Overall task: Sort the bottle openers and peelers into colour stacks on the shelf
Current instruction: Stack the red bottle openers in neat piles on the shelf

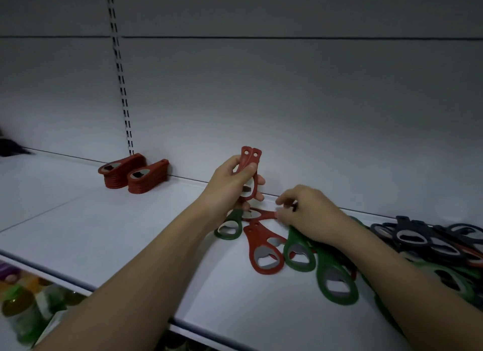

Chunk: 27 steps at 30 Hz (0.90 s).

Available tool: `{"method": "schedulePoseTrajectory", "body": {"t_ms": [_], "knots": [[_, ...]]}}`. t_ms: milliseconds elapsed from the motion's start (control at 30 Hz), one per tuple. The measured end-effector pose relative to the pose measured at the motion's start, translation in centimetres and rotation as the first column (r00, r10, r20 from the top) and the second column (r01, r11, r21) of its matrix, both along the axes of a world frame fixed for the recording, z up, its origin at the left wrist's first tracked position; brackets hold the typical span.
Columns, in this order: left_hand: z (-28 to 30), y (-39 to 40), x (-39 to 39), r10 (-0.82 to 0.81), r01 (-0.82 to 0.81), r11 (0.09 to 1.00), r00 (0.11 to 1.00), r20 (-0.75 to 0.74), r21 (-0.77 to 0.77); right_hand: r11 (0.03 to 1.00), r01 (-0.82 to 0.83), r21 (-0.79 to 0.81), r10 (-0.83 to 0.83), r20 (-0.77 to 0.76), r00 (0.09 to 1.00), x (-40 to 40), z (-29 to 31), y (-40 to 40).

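Note:
My left hand [231,184] grips a small bunch of red bottle openers [250,158] upright above the shelf, their handle ends sticking up past my fingers. My right hand [307,210] reaches down and pinches the handle of another red opener [261,214] lying on the shelf. Just in front lie a loose red opener [262,248] and green openers [299,254] [230,226]. Two finished stacks of red openers [121,175] [147,178] stand at the back left against the wall.
A mixed heap of dark navy openers [423,235] and green openers [337,280] covers the right of the white shelf [104,233]. A slotted upright [121,89] runs up the back wall. Bottles [23,306] stand on the lower shelf at bottom left.

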<state>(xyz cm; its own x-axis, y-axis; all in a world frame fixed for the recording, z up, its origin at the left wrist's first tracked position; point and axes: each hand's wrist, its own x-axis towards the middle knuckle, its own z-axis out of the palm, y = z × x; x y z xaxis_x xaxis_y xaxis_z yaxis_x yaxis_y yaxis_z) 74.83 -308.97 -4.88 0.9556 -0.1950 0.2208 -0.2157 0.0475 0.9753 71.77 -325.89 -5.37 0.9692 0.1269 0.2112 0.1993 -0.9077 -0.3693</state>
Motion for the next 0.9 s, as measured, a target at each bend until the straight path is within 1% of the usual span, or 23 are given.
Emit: {"method": "schedulePoseTrajectory", "body": {"t_ms": [67,100,333,400,500,600,700,800,900], "knots": [[0.0,0.0,0.0,0.017,-0.017,1.000,1.000,-0.013,0.014,0.998,0.000,-0.059,-0.003,-0.060,0.998,0.1,-0.1,0.4],[0.1,0.0,0.0,0.025,-0.025,1.000,0.999,-0.027,0.019,0.998,0.004,-0.062,-0.009,-0.071,0.997,0.2,0.0,0.6],[0.2,-0.2,0.1,0.047,-0.048,0.999,0.993,-0.105,-0.012,1.000,0.023,0.001,-0.023,-0.086,0.996,0.5,-0.1,0.6],[0.1,-0.1,0.1,0.071,-0.074,0.997,0.992,-0.100,-0.019,0.998,0.042,0.054,-0.040,-0.049,0.998,0.6,0.0,0.3],[0.2,0.0,0.3,0.098,-0.100,0.994,0.993,-0.060,-0.034,0.971,0.063,0.232,-0.076,0.050,0.996,0.5,0.5,-0.5],[0.2,0.0,0.1,0.103,-0.104,0.994,0.995,-0.017,-0.016,0.900,0.054,0.433,-0.106,0.097,0.990,0.2,1.2,-1.1],[0.3,0.0,-0.1,0.097,-0.097,0.995,0.995,-0.016,0.018,0.788,0.026,0.615,-0.136,0.133,0.982,-0.2,2.3,-1.8],[0.3,-0.1,-0.4,0.092,-0.089,0.994,0.995,-0.035,0.070,0.691,-0.029,0.722,-0.135,0.169,0.976,-0.8,3.5,-2.6],[0.2,-0.3,-0.6,0.042,-0.036,0.994,0.998,-0.056,0.105,0.602,-0.064,0.796,-0.081,0.140,0.987,-1.4,4.4,-3.0]]}}
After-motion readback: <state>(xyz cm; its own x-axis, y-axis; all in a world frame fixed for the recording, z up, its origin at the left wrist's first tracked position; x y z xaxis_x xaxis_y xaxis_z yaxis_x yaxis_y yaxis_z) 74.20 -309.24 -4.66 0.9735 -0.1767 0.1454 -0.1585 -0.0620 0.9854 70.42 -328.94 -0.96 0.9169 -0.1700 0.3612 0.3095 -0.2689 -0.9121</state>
